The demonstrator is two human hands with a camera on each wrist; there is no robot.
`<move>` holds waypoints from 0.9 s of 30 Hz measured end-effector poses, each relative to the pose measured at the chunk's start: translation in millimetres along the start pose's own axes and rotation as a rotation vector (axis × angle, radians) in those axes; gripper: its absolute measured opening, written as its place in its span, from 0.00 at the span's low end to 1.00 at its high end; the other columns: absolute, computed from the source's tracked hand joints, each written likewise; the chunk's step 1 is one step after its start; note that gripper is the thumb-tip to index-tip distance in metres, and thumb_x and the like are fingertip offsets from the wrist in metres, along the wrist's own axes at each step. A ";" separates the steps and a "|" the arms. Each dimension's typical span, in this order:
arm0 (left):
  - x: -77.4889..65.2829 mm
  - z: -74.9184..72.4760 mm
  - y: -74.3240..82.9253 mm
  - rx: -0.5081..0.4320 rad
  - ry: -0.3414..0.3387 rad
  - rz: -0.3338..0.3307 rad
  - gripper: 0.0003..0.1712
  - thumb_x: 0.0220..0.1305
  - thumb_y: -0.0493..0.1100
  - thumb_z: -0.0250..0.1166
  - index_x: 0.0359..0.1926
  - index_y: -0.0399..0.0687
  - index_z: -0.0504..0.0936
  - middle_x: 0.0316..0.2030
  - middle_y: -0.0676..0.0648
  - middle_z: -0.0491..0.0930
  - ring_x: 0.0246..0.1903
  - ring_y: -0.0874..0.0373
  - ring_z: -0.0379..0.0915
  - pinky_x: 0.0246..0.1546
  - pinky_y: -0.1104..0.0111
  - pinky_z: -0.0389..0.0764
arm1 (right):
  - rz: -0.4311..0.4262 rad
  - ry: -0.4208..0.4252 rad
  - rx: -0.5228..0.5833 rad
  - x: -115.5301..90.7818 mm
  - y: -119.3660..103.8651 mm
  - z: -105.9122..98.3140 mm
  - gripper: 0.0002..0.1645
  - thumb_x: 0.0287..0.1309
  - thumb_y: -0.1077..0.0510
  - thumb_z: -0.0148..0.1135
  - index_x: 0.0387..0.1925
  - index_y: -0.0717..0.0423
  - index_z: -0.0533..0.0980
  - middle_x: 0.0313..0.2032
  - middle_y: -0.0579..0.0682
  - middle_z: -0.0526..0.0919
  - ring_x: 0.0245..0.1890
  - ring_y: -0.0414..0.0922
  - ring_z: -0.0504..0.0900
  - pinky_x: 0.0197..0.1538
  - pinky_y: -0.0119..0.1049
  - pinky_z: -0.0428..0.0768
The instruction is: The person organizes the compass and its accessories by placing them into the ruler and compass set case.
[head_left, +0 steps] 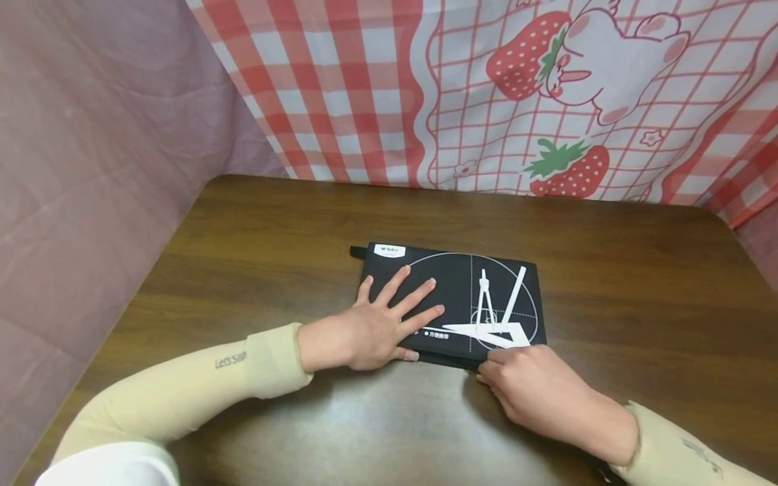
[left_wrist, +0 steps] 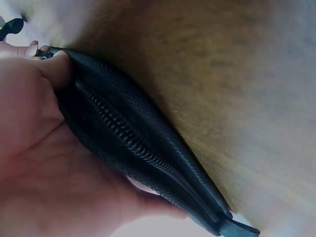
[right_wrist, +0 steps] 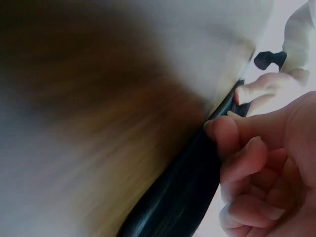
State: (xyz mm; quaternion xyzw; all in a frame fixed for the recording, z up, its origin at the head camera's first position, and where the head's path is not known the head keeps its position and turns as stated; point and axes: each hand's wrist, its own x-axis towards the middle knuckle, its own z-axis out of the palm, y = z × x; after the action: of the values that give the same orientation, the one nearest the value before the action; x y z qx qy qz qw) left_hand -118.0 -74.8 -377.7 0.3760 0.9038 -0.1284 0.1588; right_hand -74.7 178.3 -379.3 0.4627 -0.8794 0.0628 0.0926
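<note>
A flat black zip pouch [head_left: 450, 277], printed in white with a drawing compass, a ruler and a set square, lies on the table. My left hand [head_left: 383, 327] rests on its left part with the fingers spread; its thumb lies along the near edge. Along that edge runs a black zipper [left_wrist: 128, 138], its teeth closed over the stretch in the left wrist view. The right hand [head_left: 537, 388] pinches at the near edge, right of the middle, where the zipper pull [left_wrist: 44, 53] is. Its fingers mostly hide the pull. In the right wrist view, thumb and index fingertip [right_wrist: 224, 131] meet at the pouch edge.
A brown wooden table [head_left: 273, 236] carries the pouch. Behind it hangs a red-and-white checked cloth [head_left: 340, 88] with strawberries and a white cartoon animal. Pinkish fabric [head_left: 91, 135] covers the left side. A small black fabric tab [head_left: 358, 252] sticks out at the pouch's far left corner.
</note>
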 end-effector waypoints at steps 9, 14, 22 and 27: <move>0.6 0.2 0.1 -0.013 -0.006 -0.006 0.44 0.61 0.73 0.35 0.67 0.72 0.21 0.66 0.51 0.09 0.64 0.39 0.08 0.56 0.35 0.44 | -0.058 -0.060 -0.012 30.6 -13.4 4.0 0.12 0.52 0.56 0.59 0.16 0.47 0.71 0.16 0.37 0.65 0.15 0.35 0.68 0.16 0.34 0.68; 0.0 1.2 -2.0 -0.009 0.019 0.009 0.45 0.60 0.74 0.36 0.68 0.71 0.22 0.67 0.51 0.10 0.64 0.39 0.07 0.55 0.34 0.45 | -0.065 -0.099 -0.006 40.2 -17.0 3.0 0.11 0.54 0.53 0.59 0.18 0.49 0.74 0.17 0.38 0.68 0.16 0.35 0.69 0.17 0.33 0.70; -3.5 1.8 -6.9 0.033 0.193 0.094 0.47 0.59 0.73 0.44 0.72 0.65 0.37 0.72 0.46 0.26 0.67 0.37 0.22 0.58 0.42 0.53 | -0.023 -0.142 0.130 36.4 -13.3 -3.9 0.10 0.56 0.45 0.60 0.25 0.43 0.76 0.21 0.33 0.69 0.20 0.32 0.70 0.25 0.34 0.73; -4.1 -5.0 -6.8 0.084 0.252 0.132 0.46 0.57 0.71 0.50 0.71 0.60 0.52 0.71 0.45 0.44 0.67 0.40 0.41 0.56 0.50 0.63 | -0.071 -0.167 0.179 34.3 -1.9 -19.1 0.05 0.54 0.48 0.62 0.29 0.43 0.77 0.25 0.33 0.71 0.26 0.31 0.71 0.32 0.33 0.75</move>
State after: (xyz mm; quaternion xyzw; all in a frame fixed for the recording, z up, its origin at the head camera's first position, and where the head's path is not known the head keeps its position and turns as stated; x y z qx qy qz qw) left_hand -121.2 -80.3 -370.9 0.4540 0.8838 -0.1071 0.0364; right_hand -90.2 153.4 -353.0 0.5035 -0.8581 0.0990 -0.0203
